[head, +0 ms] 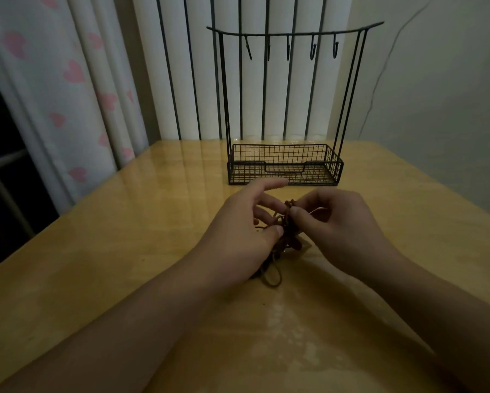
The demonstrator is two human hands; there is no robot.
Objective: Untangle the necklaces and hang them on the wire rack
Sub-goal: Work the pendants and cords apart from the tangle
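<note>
both hands (289,225) pinch tangled necklaces (280,239) before wire rack (286,168).

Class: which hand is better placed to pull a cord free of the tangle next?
Probably the right hand: it pinches the top of the necklaces, while the left hand steadies the bundle.

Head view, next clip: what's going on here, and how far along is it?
A person is picking at a tangled bunch of dark brown cord necklaces above a glossy yellow wooden table. The left hand and the right hand each pinch cords in the knot. Behind them stands the black wire rack with a basket base; its hooks are all bare, so nothing is hung yet.
</note>
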